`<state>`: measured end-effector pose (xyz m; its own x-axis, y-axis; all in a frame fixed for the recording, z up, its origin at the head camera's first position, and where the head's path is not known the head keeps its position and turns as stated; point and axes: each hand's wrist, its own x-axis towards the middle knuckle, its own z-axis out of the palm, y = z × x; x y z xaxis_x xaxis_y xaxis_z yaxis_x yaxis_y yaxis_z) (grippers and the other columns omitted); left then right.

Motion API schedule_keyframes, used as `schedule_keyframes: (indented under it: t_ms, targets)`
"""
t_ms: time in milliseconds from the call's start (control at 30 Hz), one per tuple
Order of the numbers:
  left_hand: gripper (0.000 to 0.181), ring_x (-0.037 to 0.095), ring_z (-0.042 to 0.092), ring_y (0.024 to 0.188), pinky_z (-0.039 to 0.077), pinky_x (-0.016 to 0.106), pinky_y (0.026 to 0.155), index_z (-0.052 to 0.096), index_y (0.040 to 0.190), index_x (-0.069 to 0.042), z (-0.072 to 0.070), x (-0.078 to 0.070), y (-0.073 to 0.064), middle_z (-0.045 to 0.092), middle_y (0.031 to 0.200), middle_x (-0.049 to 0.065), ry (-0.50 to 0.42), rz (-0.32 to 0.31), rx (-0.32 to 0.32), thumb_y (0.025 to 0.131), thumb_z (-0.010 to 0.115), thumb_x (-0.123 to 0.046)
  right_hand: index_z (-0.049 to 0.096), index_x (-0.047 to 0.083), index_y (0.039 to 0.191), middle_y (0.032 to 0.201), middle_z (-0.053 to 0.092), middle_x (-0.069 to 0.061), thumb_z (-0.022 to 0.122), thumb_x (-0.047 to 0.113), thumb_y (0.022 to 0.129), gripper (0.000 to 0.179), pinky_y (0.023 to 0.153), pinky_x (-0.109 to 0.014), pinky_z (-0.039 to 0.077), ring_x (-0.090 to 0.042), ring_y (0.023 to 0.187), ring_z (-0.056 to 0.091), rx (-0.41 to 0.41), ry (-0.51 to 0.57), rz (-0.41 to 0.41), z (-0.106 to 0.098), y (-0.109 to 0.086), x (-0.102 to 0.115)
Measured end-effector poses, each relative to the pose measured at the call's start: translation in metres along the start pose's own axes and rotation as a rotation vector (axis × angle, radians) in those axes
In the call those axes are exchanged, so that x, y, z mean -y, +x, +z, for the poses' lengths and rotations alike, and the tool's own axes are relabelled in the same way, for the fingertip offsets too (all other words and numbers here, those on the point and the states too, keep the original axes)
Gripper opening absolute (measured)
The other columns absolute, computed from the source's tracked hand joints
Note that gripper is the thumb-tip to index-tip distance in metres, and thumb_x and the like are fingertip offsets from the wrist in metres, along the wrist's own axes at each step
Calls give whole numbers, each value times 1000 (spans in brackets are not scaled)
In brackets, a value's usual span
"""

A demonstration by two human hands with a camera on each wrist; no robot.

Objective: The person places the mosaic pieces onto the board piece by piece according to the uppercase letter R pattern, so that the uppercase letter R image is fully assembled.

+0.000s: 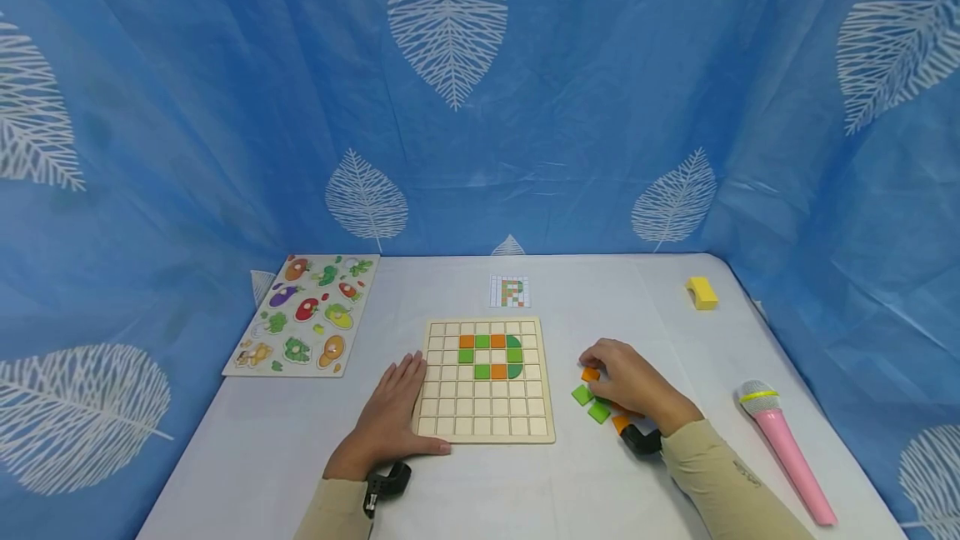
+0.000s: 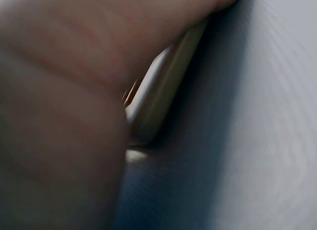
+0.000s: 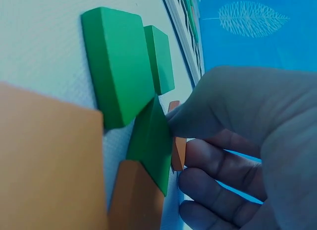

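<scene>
A square wooden grid board (image 1: 480, 412) lies on the table, with orange and green tiles (image 1: 483, 372) set in a ring in its upper rows. My left hand (image 1: 390, 419) rests along the board's left edge, fingers spread and thumb by the near corner. In the left wrist view, the board's edge (image 2: 166, 86) shows past the hand. To the right of the board, my right hand (image 1: 630, 377) pinches an orange tile (image 1: 590, 374) between thumb and fingers, low over the table. Beside it lie loose green tiles (image 1: 582, 395) and an orange tile (image 1: 621, 424), partly under the hand.
Behind the board lies a small pattern card (image 1: 510, 292) showing a letter R. A vegetable puzzle board (image 1: 307, 327) is at the left. A yellow arch block (image 1: 702, 293) and a pink toy microphone (image 1: 795, 465) lie at the right. Blue curtains (image 1: 555, 107) enclose the table.
</scene>
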<state>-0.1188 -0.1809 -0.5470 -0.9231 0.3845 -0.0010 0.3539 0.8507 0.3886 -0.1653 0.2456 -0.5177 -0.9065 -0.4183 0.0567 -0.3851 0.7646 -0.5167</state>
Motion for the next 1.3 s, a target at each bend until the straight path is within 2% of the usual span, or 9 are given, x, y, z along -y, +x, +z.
schedule_keyframes:
  t_ms: [567, 800, 1000, 1133, 1300]
  targets:
    - [149, 31, 14, 159, 11, 51, 126, 26, 165, 2, 0, -2, 4, 23, 171, 15, -9, 1, -12, 61, 73, -93, 75, 4, 112, 102, 66, 3, 83, 0, 80, 33, 84, -41, 56, -15, 90, 61, 5, -6, 22, -2, 10, -2]
    - [149, 31, 14, 159, 11, 50, 127, 27, 165, 2, 0, -3, 4, 23, 171, 15, -10, -9, -8, 60, 73, -94, 75, 3, 116, 105, 67, 2, 82, 1, 82, 35, 87, -40, 56, -16, 93, 62, 15, 17, 31, -2, 24, 12]
    - [149, 30, 14, 159, 11, 49, 127, 27, 165, 2, -1, -4, 5, 23, 171, 15, -5, -13, -12, 60, 73, -93, 76, 3, 115, 105, 67, 2, 82, 2, 82, 33, 84, -37, 56, -13, 90, 61, -3, 28, -56, 8, 42, 36]
    - [149, 30, 14, 159, 12, 50, 127, 26, 165, 2, 1, -4, 8, 23, 171, 15, 0, -13, -17, 61, 73, -94, 76, 2, 114, 105, 67, 2, 82, 2, 83, 32, 82, -36, 56, -13, 89, 60, -10, 52, -153, 21, 56, 59]
    - [151, 29, 12, 159, 11, 48, 127, 24, 166, 1, 2, -5, 8, 21, 172, 15, -6, -28, -8, 60, 71, -96, 76, 3, 115, 104, 67, 1, 80, 4, 86, 29, 82, -35, 56, -13, 90, 60, 19, 71, -276, 40, 70, 86]
